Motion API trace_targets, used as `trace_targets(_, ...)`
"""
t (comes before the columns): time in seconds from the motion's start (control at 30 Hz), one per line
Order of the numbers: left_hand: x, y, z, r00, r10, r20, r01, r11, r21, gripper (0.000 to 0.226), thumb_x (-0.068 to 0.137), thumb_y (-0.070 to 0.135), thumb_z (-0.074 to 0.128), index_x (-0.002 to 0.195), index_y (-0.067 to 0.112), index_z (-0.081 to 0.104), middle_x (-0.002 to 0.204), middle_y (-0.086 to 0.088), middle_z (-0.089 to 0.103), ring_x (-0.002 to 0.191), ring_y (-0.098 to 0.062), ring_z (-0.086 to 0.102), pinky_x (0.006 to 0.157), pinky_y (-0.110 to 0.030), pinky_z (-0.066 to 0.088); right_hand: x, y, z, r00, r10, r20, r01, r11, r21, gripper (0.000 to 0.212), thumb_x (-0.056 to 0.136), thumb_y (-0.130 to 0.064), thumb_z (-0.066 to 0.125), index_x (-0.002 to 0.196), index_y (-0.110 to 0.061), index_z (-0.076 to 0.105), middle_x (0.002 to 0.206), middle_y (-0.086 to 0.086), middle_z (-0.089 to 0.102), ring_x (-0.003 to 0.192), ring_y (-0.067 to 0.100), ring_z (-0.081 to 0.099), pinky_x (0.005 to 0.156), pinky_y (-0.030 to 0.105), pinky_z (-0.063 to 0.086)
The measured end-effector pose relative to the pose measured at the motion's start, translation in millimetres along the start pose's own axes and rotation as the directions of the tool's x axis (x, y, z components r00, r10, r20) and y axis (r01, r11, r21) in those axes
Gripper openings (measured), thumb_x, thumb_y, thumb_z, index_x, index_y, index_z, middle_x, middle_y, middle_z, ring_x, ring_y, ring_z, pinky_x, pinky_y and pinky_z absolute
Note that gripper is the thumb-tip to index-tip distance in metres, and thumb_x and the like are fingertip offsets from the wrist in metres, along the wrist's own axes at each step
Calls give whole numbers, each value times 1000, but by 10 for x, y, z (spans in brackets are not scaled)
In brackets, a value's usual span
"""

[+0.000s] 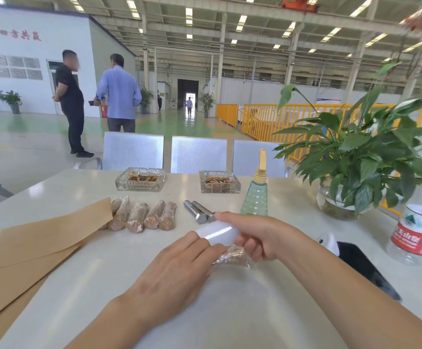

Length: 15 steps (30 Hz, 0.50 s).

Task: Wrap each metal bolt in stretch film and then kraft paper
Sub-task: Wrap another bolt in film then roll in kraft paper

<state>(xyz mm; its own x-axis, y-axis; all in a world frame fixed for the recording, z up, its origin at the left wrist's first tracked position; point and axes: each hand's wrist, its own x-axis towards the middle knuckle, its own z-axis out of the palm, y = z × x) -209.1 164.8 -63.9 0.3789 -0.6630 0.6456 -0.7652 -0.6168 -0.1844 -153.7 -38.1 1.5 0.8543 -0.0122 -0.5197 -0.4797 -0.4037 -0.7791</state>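
Head cam: I see bare table (84,285) near me betw. the kraft paper sheets (28,248) at the left edge and a dark phone (365,268) on the right. R hand (255,235) grips the stretch film roll (217,231), fingers curled round it. L hand (179,268) lies flat, straight fingers pressing the wrapped bolt (232,256) just under the roll. Behind: row of wrapped bolts (139,215), two bare metal bolts (199,211) beside them, touching each other.
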Motion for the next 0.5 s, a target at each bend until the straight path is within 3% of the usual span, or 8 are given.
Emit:
trace_targets(0.13,-6,-30,-40,993,-77,-91,72,996,-52,22,103,25,50,122,16,56,99,3,54,85,-21,49,71,-33,48,-26,59,0,1000,-29,3,29,988,-153,56,73,-77,69,66,-25,51,45,-6,43,33,8,34,36,14,21)
trace_targets(0.2,-13,-50,-50,983,-143,-115,125,980,-154,20,104,26,47,122,18,54,107,3,53,90,-20,50,75,-30,47,-49,105,21,997,-67,47,74,981,-180,56,79,-76,64,81,-20,64,57,1,63,42,13,55,39,16,34)
trace_targets(0.27,-31,-68,-30,973,-209,-101,177,950,-258,20,106,28,45,120,18,55,109,6,52,92,-17,51,79,-29,46,-70,172,61,985,-152,84,160,982,-103,59,88,-68,62,103,-12,71,85,12,79,67,24,76,47,21,49)
trace_targets(0.33,-48,-85,-4,959,-267,-94,225,920,-319,21,107,31,45,121,20,56,105,12,53,90,-10,49,79,-25,42,-104,233,136,956,-273,109,270,962,40,50,93,-57,62,115,-13,69,98,16,79,75,31,77,52,26,54)
trace_targets(0.4,-47,-96,-12,940,-323,-109,264,893,-364,20,106,30,50,124,26,55,101,25,52,90,2,49,79,-15,40,-111,294,208,918,-391,74,378,914,145,43,88,-52,63,116,-20,64,87,11,78,62,28,71,49,26,49)
trace_targets(0.5,-46,-125,-63,907,-394,-147,310,863,-400,24,100,20,58,119,34,53,86,39,50,75,14,50,69,-1,34,-132,367,305,874,-484,28,469,859,204,37,82,-64,63,98,-30,66,64,2,59,48,16,52,46,25,35)
